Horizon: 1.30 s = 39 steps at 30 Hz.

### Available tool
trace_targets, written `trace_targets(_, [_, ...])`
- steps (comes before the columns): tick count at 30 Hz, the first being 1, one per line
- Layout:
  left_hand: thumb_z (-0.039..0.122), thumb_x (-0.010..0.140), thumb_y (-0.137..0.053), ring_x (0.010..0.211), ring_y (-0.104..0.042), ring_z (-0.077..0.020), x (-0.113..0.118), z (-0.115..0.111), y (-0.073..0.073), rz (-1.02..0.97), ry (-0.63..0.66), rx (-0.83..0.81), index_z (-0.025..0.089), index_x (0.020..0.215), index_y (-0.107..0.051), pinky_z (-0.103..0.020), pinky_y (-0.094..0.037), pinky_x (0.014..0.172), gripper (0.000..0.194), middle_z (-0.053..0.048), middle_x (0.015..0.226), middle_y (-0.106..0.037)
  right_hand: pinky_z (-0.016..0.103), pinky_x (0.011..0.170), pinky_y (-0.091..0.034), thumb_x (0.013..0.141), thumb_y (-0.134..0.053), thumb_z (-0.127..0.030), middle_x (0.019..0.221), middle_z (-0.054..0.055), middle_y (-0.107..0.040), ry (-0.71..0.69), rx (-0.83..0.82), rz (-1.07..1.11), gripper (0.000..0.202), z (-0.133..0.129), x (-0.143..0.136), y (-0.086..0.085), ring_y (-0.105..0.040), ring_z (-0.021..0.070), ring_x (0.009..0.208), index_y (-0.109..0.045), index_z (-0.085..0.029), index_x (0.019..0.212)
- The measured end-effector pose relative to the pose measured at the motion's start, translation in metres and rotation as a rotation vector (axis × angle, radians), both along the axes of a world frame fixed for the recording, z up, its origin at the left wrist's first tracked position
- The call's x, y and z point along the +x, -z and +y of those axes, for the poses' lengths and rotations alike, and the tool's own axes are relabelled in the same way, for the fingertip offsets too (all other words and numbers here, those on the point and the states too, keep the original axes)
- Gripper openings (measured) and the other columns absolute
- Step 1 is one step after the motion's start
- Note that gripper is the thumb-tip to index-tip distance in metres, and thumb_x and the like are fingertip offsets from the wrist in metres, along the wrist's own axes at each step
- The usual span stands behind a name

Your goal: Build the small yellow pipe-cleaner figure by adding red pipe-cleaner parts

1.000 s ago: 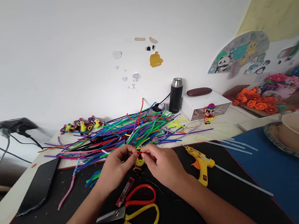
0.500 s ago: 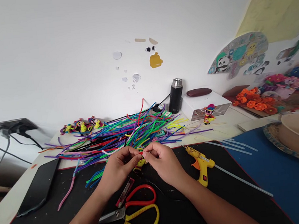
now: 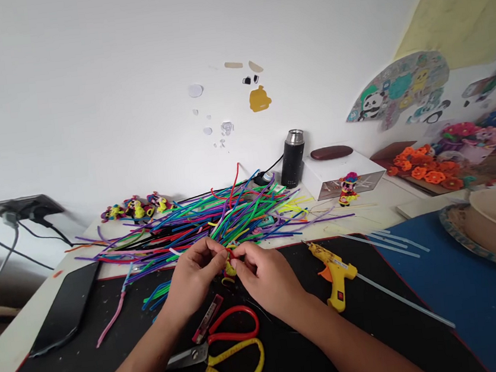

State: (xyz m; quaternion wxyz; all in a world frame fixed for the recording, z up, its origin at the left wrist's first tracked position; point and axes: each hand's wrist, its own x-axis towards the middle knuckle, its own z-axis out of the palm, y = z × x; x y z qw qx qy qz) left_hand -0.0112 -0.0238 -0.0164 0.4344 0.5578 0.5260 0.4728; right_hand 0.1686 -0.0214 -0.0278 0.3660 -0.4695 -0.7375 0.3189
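Note:
Close together over the black mat [image 3: 303,359], both of my hands pinch a small piece of pipe-cleaner work [image 3: 229,268] with red and yellow parts. My left hand [image 3: 195,280] grips it from the left between thumb and fingertips. On the other side my right hand [image 3: 267,274] has its thumb and forefinger closed at the red part. The fingers hide much of the piece. Behind them lies a heap of coloured pipe cleaners [image 3: 245,216]. Below are scissors [image 3: 234,346] with one red and one yellow handle, beside a small narrow red-and-dark packet [image 3: 207,318].
A yellow glue gun [image 3: 339,277] with a glue stick in it lies right of my hands. More glue sticks [image 3: 393,241] lie beyond. At left is a black phone [image 3: 65,308]. Small figures [image 3: 136,209] and a black flask [image 3: 293,160] stand along the wall.
My hands have shifted slightly left with the piece, and the right fingers have curled lower around it. The surrounding objects have stayed in place; the view has moved slightly.

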Motion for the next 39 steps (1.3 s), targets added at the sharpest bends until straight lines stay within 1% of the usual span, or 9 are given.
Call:
trace_targets(4, [0.044,0.085,-0.073,0.072,-0.061,-0.0175,-0.001,0.000,0.001,0.069,-0.046,0.044,0.020,0.080,-0.065,-0.028,-0.050,0.068,0.026,-0.002,0.078,-0.068,0.027,0.056,-0.027,0.097,-0.063,-0.026,0.063,-0.003,-0.064,0.003,0.053,-0.109,0.009,-0.003,-0.001,-0.001,-0.053,0.0142,0.053,-0.071,-0.022,0.099])
trace_targets(9, [0.042,0.089,-0.068,0.072,-0.065,-0.0185,0.000,-0.003,-0.001,0.211,-0.043,0.102,0.021,0.080,-0.065,-0.028,-0.051,0.069,0.023,-0.001,0.078,-0.071,0.028,0.057,-0.026,0.098,-0.062,-0.025,0.067,-0.001,-0.069,-0.013,0.102,-0.215,0.007,-0.005,-0.004,-0.001,-0.064,0.0167,0.060,-0.068,-0.022,0.095])
trace_targets(12, [0.041,0.092,-0.065,0.071,-0.066,-0.0187,0.001,-0.003,0.000,0.323,-0.036,0.152,0.022,0.081,-0.065,-0.029,-0.051,0.069,0.022,-0.001,0.077,-0.072,0.029,0.056,-0.024,0.098,-0.062,-0.024,0.066,-0.001,-0.069,-0.014,0.113,-0.266,0.008,-0.006,-0.005,-0.001,-0.064,0.0171,0.058,-0.067,-0.021,0.092])
trace_targets(16, [0.041,0.095,-0.062,0.070,-0.066,-0.0189,-0.001,-0.003,0.004,0.453,-0.019,0.215,0.023,0.082,-0.066,-0.028,-0.049,0.067,0.023,-0.001,0.078,-0.073,0.030,0.056,-0.023,0.097,-0.061,-0.023,0.066,0.000,-0.070,-0.022,0.128,-0.319,0.007,-0.007,-0.005,0.000,-0.065,0.0174,0.058,-0.068,-0.021,0.094])
trace_targets(22, [0.036,0.097,-0.061,0.066,-0.066,-0.0179,-0.003,-0.004,0.002,0.587,0.054,0.325,0.022,0.084,-0.068,-0.027,-0.047,0.064,0.020,-0.001,0.075,-0.073,0.032,0.056,-0.022,0.096,-0.060,-0.021,0.073,0.002,-0.075,-0.048,0.200,-0.391,0.009,-0.006,-0.003,0.000,-0.067,0.0187,0.062,-0.068,-0.020,0.095])
trace_targets(26, [0.032,0.098,-0.059,0.068,-0.066,-0.0177,-0.004,-0.003,-0.001,0.641,0.099,0.413,0.023,0.084,-0.069,-0.027,-0.046,0.064,0.020,-0.002,0.077,-0.073,0.033,0.057,-0.023,0.094,-0.060,-0.019,0.077,0.003,-0.076,-0.072,0.236,-0.426,0.008,-0.006,-0.001,-0.002,-0.068,0.0187,0.064,-0.068,-0.021,0.095])
trace_targets(30, [0.027,0.099,-0.054,0.070,-0.066,-0.0184,-0.006,-0.001,-0.001,0.705,0.157,0.481,0.023,0.087,-0.071,-0.028,-0.045,0.063,0.021,-0.004,0.078,-0.073,0.032,0.057,-0.025,0.095,-0.061,-0.020,0.077,0.003,-0.076,-0.088,0.253,-0.443,0.008,-0.006,0.000,-0.003,-0.068,0.0191,0.065,-0.069,-0.020,0.096])
trace_targets(35, [0.023,0.100,-0.055,0.075,-0.068,-0.0197,-0.011,0.000,0.003,0.743,0.239,0.512,0.023,0.093,-0.073,-0.028,-0.046,0.066,0.020,-0.005,0.082,-0.073,0.031,0.058,-0.026,0.094,-0.061,-0.019,0.076,0.002,-0.075,-0.090,0.262,-0.427,0.008,-0.004,0.001,-0.006,-0.066,0.0176,0.063,-0.069,-0.020,0.093])
trace_targets(39, [0.020,0.101,-0.052,0.077,-0.067,-0.0197,-0.013,0.000,0.005,0.711,0.276,0.499,0.022,0.093,-0.074,-0.028,-0.046,0.068,0.023,-0.006,0.083,-0.072,0.030,0.058,-0.026,0.093,-0.061,-0.017,0.072,0.001,-0.073,-0.082,0.279,-0.382,0.009,-0.003,0.005,-0.009,-0.063,0.0162,0.062,-0.069,-0.020,0.090])
